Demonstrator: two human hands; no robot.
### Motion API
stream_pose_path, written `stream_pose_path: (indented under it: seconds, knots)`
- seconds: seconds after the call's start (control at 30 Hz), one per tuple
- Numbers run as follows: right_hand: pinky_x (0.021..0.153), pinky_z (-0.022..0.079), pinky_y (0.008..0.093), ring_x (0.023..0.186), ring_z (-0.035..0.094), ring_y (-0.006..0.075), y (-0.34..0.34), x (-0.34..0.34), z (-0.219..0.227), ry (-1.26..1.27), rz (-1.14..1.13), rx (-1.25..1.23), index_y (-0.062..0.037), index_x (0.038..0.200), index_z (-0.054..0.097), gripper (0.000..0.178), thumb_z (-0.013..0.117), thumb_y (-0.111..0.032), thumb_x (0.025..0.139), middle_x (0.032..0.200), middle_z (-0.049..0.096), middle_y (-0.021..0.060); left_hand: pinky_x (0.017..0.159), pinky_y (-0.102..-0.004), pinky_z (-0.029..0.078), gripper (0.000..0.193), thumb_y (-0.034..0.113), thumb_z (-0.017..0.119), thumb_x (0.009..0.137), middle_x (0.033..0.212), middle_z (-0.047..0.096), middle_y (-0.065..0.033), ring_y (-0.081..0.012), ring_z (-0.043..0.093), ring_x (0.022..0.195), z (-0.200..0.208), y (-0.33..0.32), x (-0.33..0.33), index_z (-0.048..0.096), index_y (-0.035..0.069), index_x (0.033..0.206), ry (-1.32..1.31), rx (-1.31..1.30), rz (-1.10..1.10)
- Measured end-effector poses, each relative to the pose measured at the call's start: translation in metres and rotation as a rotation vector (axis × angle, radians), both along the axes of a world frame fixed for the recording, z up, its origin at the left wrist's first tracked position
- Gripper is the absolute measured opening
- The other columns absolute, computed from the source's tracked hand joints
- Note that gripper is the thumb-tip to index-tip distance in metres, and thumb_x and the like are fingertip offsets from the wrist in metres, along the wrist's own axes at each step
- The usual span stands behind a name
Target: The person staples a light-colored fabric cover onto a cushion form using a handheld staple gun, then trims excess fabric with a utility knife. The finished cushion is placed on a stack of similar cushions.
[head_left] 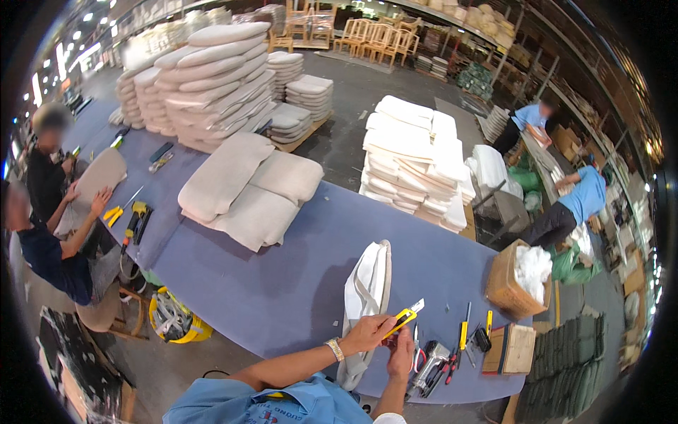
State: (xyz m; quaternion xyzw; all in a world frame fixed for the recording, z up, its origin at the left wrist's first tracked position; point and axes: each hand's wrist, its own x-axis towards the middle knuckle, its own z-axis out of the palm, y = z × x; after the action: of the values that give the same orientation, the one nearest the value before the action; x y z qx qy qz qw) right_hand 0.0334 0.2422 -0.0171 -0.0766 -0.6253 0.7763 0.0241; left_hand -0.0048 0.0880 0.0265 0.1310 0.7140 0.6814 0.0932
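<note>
My left hand (pixel 369 334), with a watch on its wrist, pinches a yellow utility knife (pixel 401 321) whose blade points up and to the right. Close against it, my right hand (pixel 400 355) has its fingers bent in below the knife; a small dark red patch shows between the hands, too small to name. Left of the knife, a seat cushion (pixel 361 291) stands on edge at the table's near side, its white cloth folded along one face. My left hand and forearm cover part of it.
Cushion covers (pixel 254 187) lie on the blue table (pixel 296 275). Right of my hands are a staple gun (pixel 429 367), pliers (pixel 452 367), a screwdriver (pixel 464 333), another yellow knife (pixel 489 321) and a carton (pixel 503 283) of white stuffing. People work at left and far right.
</note>
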Motion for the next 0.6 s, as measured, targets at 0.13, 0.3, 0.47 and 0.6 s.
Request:
stream_pose_path:
  seconds: [0.13,0.3,0.47,0.6]
  knots:
    - [0.061,0.044,0.0260,0.071,0.052,0.0079,-0.023,-0.019,0.007,-0.052,0.012,0.064,-0.0011,0.119,0.064,0.038,0.047,-0.034,0.111,0.086,0.058,0.0004,0.071,-0.0394,0.051,0.041,0.033,0.048,0.109,0.085,0.065,-0.0156,-0.0263,0.066,0.076,0.003,-0.016,-0.014,0.067,-0.002,0.103,-0.024,-0.009,0.022]
    - [0.059,0.040,0.0232,0.067,0.047,0.0039,-0.028,-0.032,0.014,0.061,-0.125,0.165,-0.0037,0.107,0.065,0.033,0.050,-0.033,0.111,0.077,0.053,-0.0044,0.082,-0.0388,0.052,0.036,0.028,0.047,0.109,0.103,0.065,-0.0171,-0.0280,0.066,0.093,-0.016,0.003,-0.024,0.066,-0.001,0.120,0.193,-0.009,0.093]
    - [0.088,0.052,0.0270,0.105,0.065,0.0154,-0.025,-0.023,0.031,0.151,-0.110,0.242,0.0015,0.129,0.063,0.035,0.047,-0.023,0.110,0.124,0.068,0.0120,0.103,-0.0412,0.048,0.048,0.019,0.054,0.105,0.132,0.056,-0.0191,-0.0338,0.058,0.121,-0.005,0.008,0.002,0.047,0.002,0.149,0.303,0.089,0.393]
    - [0.098,0.052,0.0407,0.118,0.065,0.0269,0.000,-0.013,0.009,-0.032,-0.214,-0.118,-0.0004,0.118,0.065,0.036,0.046,-0.029,0.108,0.136,0.064,0.0156,0.106,-0.0406,0.046,0.055,0.018,0.060,0.101,0.143,0.050,-0.0198,-0.0331,0.049,0.134,-0.007,-0.040,0.001,0.045,0.004,0.152,0.616,-0.139,0.657]
